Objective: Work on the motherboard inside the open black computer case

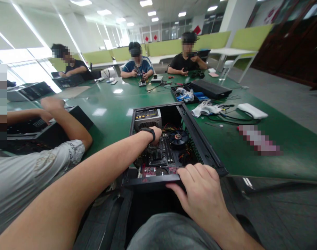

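Wide glossy green table [299, 149] across the middle of the frame. On it, at lower centre, open black metal computer case [200, 137]: lies open side up, holding dark circuit board [160, 149] mid-case, grey box-shaped power supply [148, 122] at upper left, round black fan [178, 137] at right. At the frame's left, second black metal case [82, 118], beneath a co-worker's bare arms [70, 119]. Blocking the view of the first case's left side: bare left forearm [106, 156]. At lower right of centre, right hand [200, 187] gripping the near rim, thumb outside. Upper right, long flat black box [213, 88], crumpled white gloves [205, 109], soft white pouch [252, 110]. Left hand [156, 134] inside, just beside the power supply; fingers hidden, cannot tell whether open or closed. Counted: two near cases, one power supply, one fan.
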`<action>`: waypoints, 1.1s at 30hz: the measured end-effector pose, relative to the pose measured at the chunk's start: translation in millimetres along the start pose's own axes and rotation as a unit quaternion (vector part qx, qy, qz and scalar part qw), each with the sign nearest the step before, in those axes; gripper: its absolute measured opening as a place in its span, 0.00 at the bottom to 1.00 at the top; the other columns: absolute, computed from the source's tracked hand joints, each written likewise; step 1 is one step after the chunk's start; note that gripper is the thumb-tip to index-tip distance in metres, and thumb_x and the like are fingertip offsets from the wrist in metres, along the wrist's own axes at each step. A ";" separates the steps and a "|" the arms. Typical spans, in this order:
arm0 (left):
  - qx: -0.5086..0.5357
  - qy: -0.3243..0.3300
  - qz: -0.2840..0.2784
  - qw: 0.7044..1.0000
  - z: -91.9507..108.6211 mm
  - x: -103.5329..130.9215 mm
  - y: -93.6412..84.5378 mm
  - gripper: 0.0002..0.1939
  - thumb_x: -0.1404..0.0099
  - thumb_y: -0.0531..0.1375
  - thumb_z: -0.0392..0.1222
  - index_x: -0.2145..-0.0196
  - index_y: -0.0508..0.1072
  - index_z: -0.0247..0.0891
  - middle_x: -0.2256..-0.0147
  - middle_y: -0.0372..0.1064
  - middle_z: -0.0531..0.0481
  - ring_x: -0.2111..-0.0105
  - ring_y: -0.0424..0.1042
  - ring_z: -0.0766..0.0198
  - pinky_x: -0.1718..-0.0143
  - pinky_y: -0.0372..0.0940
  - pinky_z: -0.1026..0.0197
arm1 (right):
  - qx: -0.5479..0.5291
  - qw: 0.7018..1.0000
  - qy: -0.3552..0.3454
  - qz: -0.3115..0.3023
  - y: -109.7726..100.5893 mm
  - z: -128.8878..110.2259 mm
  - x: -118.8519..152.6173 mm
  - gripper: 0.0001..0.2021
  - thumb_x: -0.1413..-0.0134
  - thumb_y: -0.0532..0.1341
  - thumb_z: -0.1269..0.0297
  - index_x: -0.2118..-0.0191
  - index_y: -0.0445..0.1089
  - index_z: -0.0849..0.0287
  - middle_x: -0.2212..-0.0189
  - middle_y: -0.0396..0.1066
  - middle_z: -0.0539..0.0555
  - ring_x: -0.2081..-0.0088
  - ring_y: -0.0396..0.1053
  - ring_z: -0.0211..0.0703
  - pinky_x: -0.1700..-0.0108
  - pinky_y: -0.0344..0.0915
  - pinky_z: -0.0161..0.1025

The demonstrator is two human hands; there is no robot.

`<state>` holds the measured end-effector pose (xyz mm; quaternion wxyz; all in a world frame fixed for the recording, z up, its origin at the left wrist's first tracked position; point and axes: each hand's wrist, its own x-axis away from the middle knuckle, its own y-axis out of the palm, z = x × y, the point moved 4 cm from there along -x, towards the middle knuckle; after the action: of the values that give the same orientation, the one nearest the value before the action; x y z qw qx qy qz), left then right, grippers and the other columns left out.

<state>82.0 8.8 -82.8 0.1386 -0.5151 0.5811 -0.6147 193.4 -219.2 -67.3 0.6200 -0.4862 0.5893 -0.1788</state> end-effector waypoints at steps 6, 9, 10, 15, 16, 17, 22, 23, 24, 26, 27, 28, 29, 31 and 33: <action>-0.011 0.000 -0.011 1.000 -1.5 -8.2 5.7 0.32 0.62 0.77 0.44 0.56 0.81 0.35 0.54 0.79 0.35 0.54 0.77 0.47 0.53 0.71 0.58 | 0.003 1.000 0.001 -0.003 1.7 0.5 0.8 0.11 0.40 0.62 0.53 0.63 0.70 0.55 0.70 0.68 0.53 0.64 0.60 0.48 0.57 0.52 0.47; -0.012 -0.007 -0.013 1.000 -0.7 -9.0 6.7 0.33 0.63 0.77 0.45 0.56 0.81 0.34 0.54 0.78 0.34 0.54 0.77 0.46 0.53 0.71 0.57 | 0.000 1.000 0.003 -0.004 1.9 0.7 1.2 0.10 0.40 0.62 0.53 0.63 0.69 0.55 0.70 0.68 0.53 0.64 0.60 0.48 0.57 0.52 0.47; -0.015 -0.009 -0.015 1.000 -0.6 -8.9 6.6 0.34 0.63 0.77 0.45 0.56 0.81 0.34 0.54 0.78 0.34 0.54 0.77 0.46 0.53 0.71 0.57 | 0.000 1.000 0.004 -0.003 1.6 0.7 1.3 0.10 0.40 0.62 0.54 0.63 0.69 0.55 0.70 0.68 0.53 0.64 0.60 0.48 0.57 0.52 0.47; -0.017 -0.013 -0.022 1.000 -2.4 -10.0 6.9 0.35 0.63 0.77 0.45 0.54 0.81 0.34 0.53 0.78 0.35 0.53 0.77 0.47 0.54 0.71 0.58 | 0.001 1.000 0.001 -0.002 0.4 0.4 0.8 0.11 0.39 0.61 0.53 0.64 0.68 0.55 0.70 0.68 0.53 0.65 0.59 0.48 0.57 0.52 0.47; -0.015 -0.016 -0.023 0.999 -3.0 -10.5 7.3 0.36 0.63 0.77 0.45 0.53 0.81 0.34 0.53 0.78 0.35 0.53 0.77 0.47 0.53 0.71 0.58 | 0.001 1.000 0.000 -0.003 0.4 0.3 0.6 0.11 0.39 0.61 0.53 0.64 0.68 0.55 0.70 0.68 0.53 0.65 0.59 0.48 0.57 0.52 0.47; -0.014 -0.018 -0.024 0.999 -3.5 -11.1 7.8 0.36 0.63 0.77 0.45 0.53 0.80 0.34 0.53 0.78 0.34 0.53 0.76 0.47 0.53 0.71 0.58 | 0.002 1.000 0.000 -0.003 0.3 0.2 0.4 0.11 0.39 0.60 0.53 0.64 0.68 0.54 0.70 0.68 0.53 0.65 0.59 0.48 0.58 0.52 0.47; -0.022 -0.014 -0.025 0.999 -3.5 -11.8 8.9 0.37 0.63 0.77 0.45 0.53 0.81 0.33 0.53 0.78 0.33 0.52 0.76 0.46 0.52 0.70 0.58 | 0.004 1.000 0.002 -0.004 -0.4 -0.9 -0.4 0.10 0.38 0.60 0.53 0.65 0.67 0.54 0.70 0.67 0.53 0.65 0.59 0.47 0.57 0.51 0.47; -0.022 -0.013 -0.024 0.999 -3.4 -11.7 8.9 0.37 0.63 0.77 0.45 0.53 0.81 0.33 0.53 0.78 0.34 0.52 0.76 0.46 0.52 0.70 0.58 | 0.004 1.000 0.002 -0.004 -0.5 -1.1 -0.5 0.10 0.38 0.60 0.53 0.65 0.68 0.54 0.70 0.68 0.53 0.65 0.59 0.47 0.57 0.51 0.46; -0.021 -0.013 -0.024 0.999 -3.5 -11.6 9.0 0.36 0.63 0.77 0.45 0.53 0.81 0.33 0.53 0.78 0.34 0.52 0.76 0.46 0.52 0.70 0.58 | 0.004 1.000 0.002 -0.005 -0.5 -1.1 -0.5 0.10 0.39 0.61 0.53 0.65 0.68 0.54 0.70 0.68 0.53 0.65 0.59 0.47 0.57 0.51 0.46; -0.018 -0.013 -0.024 0.999 -4.0 -12.0 9.2 0.36 0.62 0.77 0.45 0.53 0.80 0.33 0.53 0.78 0.34 0.52 0.76 0.46 0.52 0.70 0.58 | 0.004 1.000 0.002 -0.006 -0.5 -1.2 -0.4 0.10 0.39 0.61 0.53 0.65 0.68 0.54 0.70 0.68 0.53 0.65 0.59 0.47 0.58 0.51 0.46; -0.018 -0.014 -0.023 0.999 -4.2 -12.6 9.4 0.35 0.61 0.76 0.45 0.53 0.80 0.33 0.53 0.78 0.34 0.52 0.76 0.47 0.52 0.71 0.58 | 0.004 1.000 0.001 -0.007 -0.4 -1.1 -0.3 0.10 0.39 0.61 0.53 0.65 0.68 0.54 0.70 0.68 0.53 0.65 0.59 0.47 0.58 0.51 0.46; -0.020 -0.015 -0.025 0.999 -4.5 -13.3 9.7 0.35 0.60 0.76 0.45 0.53 0.80 0.33 0.53 0.78 0.35 0.53 0.77 0.47 0.52 0.71 0.58 | 0.005 1.000 0.001 -0.007 -0.2 -1.1 -0.1 0.10 0.39 0.61 0.53 0.65 0.68 0.54 0.70 0.67 0.53 0.65 0.58 0.47 0.58 0.51 0.46; -0.023 -0.016 -0.027 0.999 -4.7 -14.1 10.2 0.34 0.60 0.76 0.45 0.53 0.80 0.33 0.53 0.78 0.35 0.53 0.77 0.47 0.52 0.71 0.59 | 0.006 1.000 0.001 -0.006 -0.1 -1.1 0.0 0.10 0.39 0.62 0.53 0.65 0.68 0.54 0.70 0.67 0.53 0.65 0.58 0.47 0.58 0.51 0.46; -0.033 -0.018 -0.034 0.999 -4.6 -15.2 11.0 0.35 0.60 0.76 0.45 0.52 0.80 0.34 0.53 0.78 0.36 0.53 0.77 0.48 0.52 0.71 0.60 | 0.007 1.000 -0.001 -0.003 -0.2 -1.3 0.3 0.10 0.39 0.62 0.54 0.65 0.68 0.55 0.70 0.67 0.52 0.65 0.58 0.46 0.58 0.50 0.46; -0.041 -0.019 -0.040 0.998 -3.9 -15.2 11.0 0.36 0.60 0.76 0.45 0.51 0.80 0.33 0.53 0.78 0.37 0.52 0.77 0.49 0.52 0.70 0.62 | 0.007 1.000 -0.002 -0.002 -0.4 -1.6 0.4 0.10 0.39 0.62 0.54 0.65 0.68 0.55 0.70 0.67 0.52 0.65 0.58 0.47 0.58 0.50 0.46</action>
<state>80.7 19.5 -98.6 0.1032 -0.5547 0.5819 -0.5857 192.2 -220.3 -67.0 0.6238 -0.4835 0.5862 -0.1830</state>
